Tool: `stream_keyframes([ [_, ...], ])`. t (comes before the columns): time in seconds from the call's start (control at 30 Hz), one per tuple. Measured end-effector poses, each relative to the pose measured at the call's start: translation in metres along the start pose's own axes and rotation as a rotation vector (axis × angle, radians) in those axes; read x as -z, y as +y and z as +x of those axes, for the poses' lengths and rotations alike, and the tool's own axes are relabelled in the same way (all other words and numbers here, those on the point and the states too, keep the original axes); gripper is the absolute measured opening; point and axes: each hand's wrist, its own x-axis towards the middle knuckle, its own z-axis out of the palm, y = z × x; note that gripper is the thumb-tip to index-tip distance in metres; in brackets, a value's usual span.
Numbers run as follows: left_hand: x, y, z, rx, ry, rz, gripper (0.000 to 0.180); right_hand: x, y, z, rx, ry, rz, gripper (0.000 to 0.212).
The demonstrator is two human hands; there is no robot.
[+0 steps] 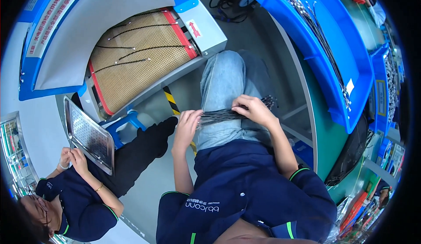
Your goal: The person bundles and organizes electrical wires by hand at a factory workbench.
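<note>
Across my thighs, on blue jeans, lies a bundle of thin black cables (222, 116) with small connector ends fanning out at the right. My left hand (187, 125) closes around the bundle's left end, which its fingers partly hide. Near the other end, my right hand (252, 109) is bent over the strands, thumb and fingers gripping them from above. The cable tips stick out past my right hand, over the far knee.
A mesh conveyor belt (144, 55) with several black cables runs at upper left. A blue tray (326, 55) of cables stands on the green table (322, 144) at right. Beside me at left, a co-worker (83, 196) handles a thin cable over a perforated metal tray (94, 134).
</note>
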Motion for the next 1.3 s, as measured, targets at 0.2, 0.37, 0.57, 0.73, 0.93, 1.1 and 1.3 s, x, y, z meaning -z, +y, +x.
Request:
stream_keyframes([
  [0.2,-0.009,0.030,0.002,-0.026,0.002,-0.011,0.015,0.024,0.001,-0.026,0.186,0.107,-0.011,0.013],
  [0.37,-0.029,0.073,0.016,-0.063,-0.121,-0.116,0.014,0.023,0.000,-0.036,0.383,0.095,-0.088,0.015],
  [0.57,-0.046,0.099,0.024,-0.328,0.054,0.087,0.013,0.035,-0.003,-0.044,0.215,0.054,0.096,0.015],
  [0.73,-0.051,0.103,0.025,-0.252,-0.055,0.003,0.010,0.034,0.008,-0.049,0.401,0.094,0.159,0.011],
  [0.93,-0.056,0.109,0.023,-0.190,-0.102,-0.126,0.011,0.040,0.005,-0.054,0.365,0.110,0.119,0.010],
  [1.1,-0.057,0.109,0.024,-0.342,0.055,0.038,0.012,0.039,0.004,-0.056,0.356,0.082,0.126,0.011],
  [1.3,-0.063,0.118,0.027,-0.405,0.181,0.051,0.015,0.042,0.003,-0.060,0.323,0.075,0.127,0.012],
])
